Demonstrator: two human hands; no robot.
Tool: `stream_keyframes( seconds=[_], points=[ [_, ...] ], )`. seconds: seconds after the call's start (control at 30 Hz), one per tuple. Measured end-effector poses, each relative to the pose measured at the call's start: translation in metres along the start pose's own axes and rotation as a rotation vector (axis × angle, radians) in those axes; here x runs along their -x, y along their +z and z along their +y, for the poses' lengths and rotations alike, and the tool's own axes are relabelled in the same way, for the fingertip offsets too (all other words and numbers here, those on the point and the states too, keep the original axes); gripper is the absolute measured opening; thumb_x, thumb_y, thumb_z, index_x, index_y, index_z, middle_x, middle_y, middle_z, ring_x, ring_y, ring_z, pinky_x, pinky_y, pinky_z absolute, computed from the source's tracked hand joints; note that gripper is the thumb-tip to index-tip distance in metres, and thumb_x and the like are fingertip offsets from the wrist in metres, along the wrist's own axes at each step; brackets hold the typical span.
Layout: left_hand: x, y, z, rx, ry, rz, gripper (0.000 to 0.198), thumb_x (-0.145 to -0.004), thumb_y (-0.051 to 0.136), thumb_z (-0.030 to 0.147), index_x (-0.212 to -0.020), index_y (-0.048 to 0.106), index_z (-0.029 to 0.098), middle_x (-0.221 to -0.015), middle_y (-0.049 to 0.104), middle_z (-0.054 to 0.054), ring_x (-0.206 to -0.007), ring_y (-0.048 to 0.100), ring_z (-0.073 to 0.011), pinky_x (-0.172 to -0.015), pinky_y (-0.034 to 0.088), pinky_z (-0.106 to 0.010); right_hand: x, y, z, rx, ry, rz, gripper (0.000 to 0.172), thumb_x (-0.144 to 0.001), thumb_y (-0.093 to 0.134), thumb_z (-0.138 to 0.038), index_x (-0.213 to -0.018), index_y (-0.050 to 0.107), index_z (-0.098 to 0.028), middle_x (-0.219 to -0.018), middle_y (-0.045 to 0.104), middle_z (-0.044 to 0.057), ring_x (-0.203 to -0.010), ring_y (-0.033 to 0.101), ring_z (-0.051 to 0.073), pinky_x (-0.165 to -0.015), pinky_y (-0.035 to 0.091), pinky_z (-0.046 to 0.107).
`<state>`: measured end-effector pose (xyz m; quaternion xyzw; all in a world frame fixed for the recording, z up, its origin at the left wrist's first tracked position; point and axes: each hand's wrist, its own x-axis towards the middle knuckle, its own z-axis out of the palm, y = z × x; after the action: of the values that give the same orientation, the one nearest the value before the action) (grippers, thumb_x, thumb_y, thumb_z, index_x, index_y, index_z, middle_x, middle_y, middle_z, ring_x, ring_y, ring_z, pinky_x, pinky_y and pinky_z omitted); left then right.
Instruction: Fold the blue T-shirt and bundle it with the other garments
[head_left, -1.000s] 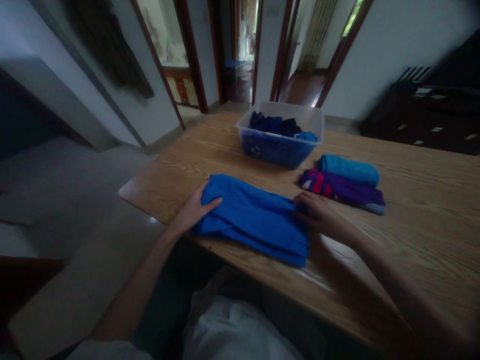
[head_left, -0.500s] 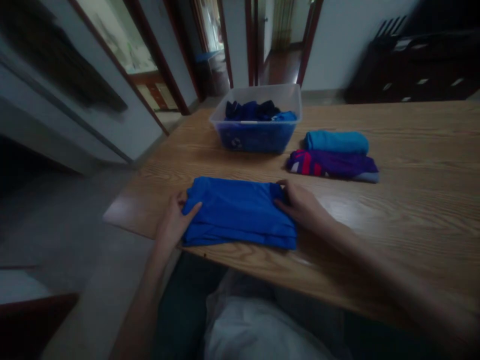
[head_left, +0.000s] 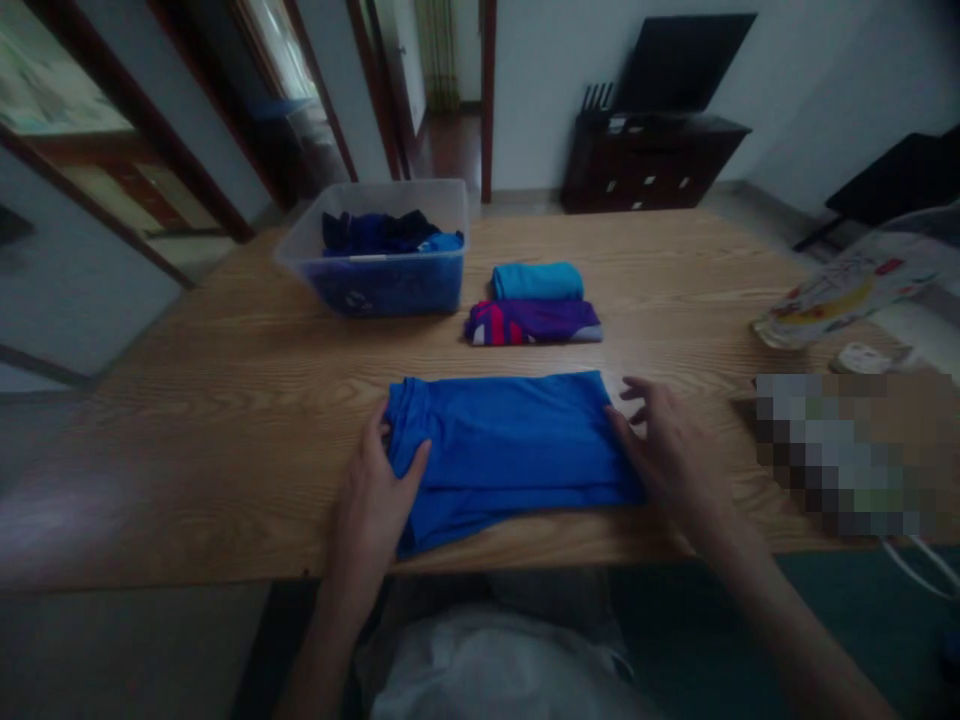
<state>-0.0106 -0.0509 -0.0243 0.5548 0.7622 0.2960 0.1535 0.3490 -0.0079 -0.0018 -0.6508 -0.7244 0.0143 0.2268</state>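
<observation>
crosswise between the two hands, the folded blue cloth is laid on the wooden table, close to the near edge, with its long axis set from left to right, roughly along that edge. its left end is taken by the left hand: the thumb is laid on top, the fingers are placed at the outer side, and small creases are gathered between them, so the fabric seems to be pinched there. whether any fingertips are tucked underneath cannot be told. at the opposite end no grip is made by the right hand; its fingers are spread and held apart from the fabric, beside the far right corner, while only the thumb is rested at the right edge. by both hands, then, the short ends are flanked, and neither is clearly nearer, though firmer contact is had on the left. the near left corner is slanted out toward the person, past the straighter layers beside it. beyond the cloth, a purple roll and a turquoise roll are set nearly parallel to it, the turquoise one farther back. to the left of these, dark and blue clothes are held in a clear plastic bin.
</observation>
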Motion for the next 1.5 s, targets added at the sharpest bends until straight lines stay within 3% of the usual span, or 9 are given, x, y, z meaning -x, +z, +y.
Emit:
stream_keyframes(
  seconds=[0.1,0.23,0.37,0.57,0.73,0.9,1.17,1.37,1.5],
  points=[
    [0.009,-0.008,-0.005,-0.068,0.012,-0.007,0.080,-0.098,0.067,0.053,-0.166,0.034,0.024,-0.136,0.070,-0.018,-0.118,0.074,-0.0363,-0.102,0.060,-0.057,0.046,-0.005,-0.006,0.240,0.071,-0.003,0.051,-0.110,0.038,-0.061,-0.121,0.062,-0.017,-0.107,0.072,0.019,-0.102,0.068,0.037,-0.090,0.048,0.050],
    [0.022,-0.016,-0.001,-0.273,0.252,0.106,0.068,-0.105,0.054,0.052,-0.163,0.040,0.018,-0.153,0.059,-0.021,-0.138,0.061,-0.0402,-0.113,0.052,-0.062,0.067,0.011,-0.026,0.197,0.118,-0.014,0.059,-0.107,0.035,-0.072,-0.111,0.061,-0.019,-0.102,0.069,0.016,-0.102,0.065,0.039,-0.090,0.047,0.052],
    [0.039,0.004,0.040,-0.334,0.554,0.059,0.057,-0.112,0.043,0.034,-0.167,0.036,0.020,-0.168,0.048,-0.012,-0.159,0.040,-0.0323,-0.132,0.033,-0.058,0.053,0.023,-0.033,-0.064,0.200,-0.039,0.049,-0.103,0.048,-0.068,-0.107,0.059,-0.020,-0.099,0.069,0.014,-0.095,0.066,0.035,-0.085,0.048,0.049],
    [0.056,0.045,0.074,-0.362,0.642,-0.158,0.062,-0.111,0.047,0.041,-0.169,0.035,0.021,-0.176,0.034,-0.010,-0.163,0.032,-0.0320,-0.130,0.038,-0.057,0.045,0.016,-0.043,-0.622,0.390,0.075,0.043,-0.091,0.075,-0.056,-0.116,0.060,-0.023,-0.102,0.070,0.006,-0.090,0.068,0.026,-0.077,0.053,0.038],
    [0.061,0.051,0.074,-0.398,0.681,-0.199,0.097,-0.096,0.070,0.058,-0.170,0.029,0.012,-0.179,0.021,-0.018,-0.166,0.022,-0.0376,-0.132,0.034,-0.060,0.043,0.011,-0.074,-0.610,0.027,0.155,0.026,-0.098,0.065,-0.026,-0.123,0.068,-0.026,-0.117,0.068,0.009,-0.107,0.064,0.027,-0.093,0.054,0.044],
    [0.063,0.052,0.068,-0.414,0.741,-0.234,0.113,-0.077,0.091,0.039,-0.167,0.032,0.007,-0.178,0.021,-0.023,-0.167,0.019,-0.0396,-0.133,0.033,-0.059,0.047,0.017,-0.082,-0.450,-0.310,0.064,0.037,-0.096,0.059,-0.014,-0.128,0.070,-0.027,-0.123,0.069,0.010,-0.120,0.059,0.031,-0.110,0.049,0.057],
    [0.062,0.038,0.045,-0.314,0.685,-0.170,0.084,-0.100,0.070,0.041,-0.169,0.029,0.015,-0.174,0.038,-0.016,-0.163,0.034,-0.0318,-0.130,0.039,-0.052,0.060,0.039,-0.059,-0.273,-0.572,-0.041,0.040,-0.103,0.053,-0.012,-0.140,0.062,-0.022,-0.162,0.051,0.015,-0.155,0.042,0.033,-0.123,0.043,0.062],
    [0.069,-0.013,0.005,-0.281,0.176,0.194,0.056,-0.108,0.050,0.053,-0.154,0.050,0.021,-0.149,0.063,-0.017,-0.137,0.060,-0.0358,-0.116,0.048,-0.056,0.060,0.053,-0.074,-0.126,-0.500,-0.015,0.060,-0.107,0.057,-0.023,-0.166,0.043,-0.027,-0.172,0.041,0.012,-0.161,0.034,0.036,-0.127,0.035,0.067],
    [0.075,-0.024,-0.016,-0.240,0.024,0.181,0.061,-0.107,0.045,0.063,-0.147,0.056,0.018,-0.127,0.072,-0.017,-0.120,0.068,-0.0381,-0.106,0.054,-0.059,0.059,0.057,-0.076,-0.177,-0.417,-0.011,0.067,-0.108,0.057,-0.028,-0.171,0.033,-0.026,-0.171,0.042,0.013,-0.158,0.040,0.036,-0.122,0.046,0.064]
  ],
)
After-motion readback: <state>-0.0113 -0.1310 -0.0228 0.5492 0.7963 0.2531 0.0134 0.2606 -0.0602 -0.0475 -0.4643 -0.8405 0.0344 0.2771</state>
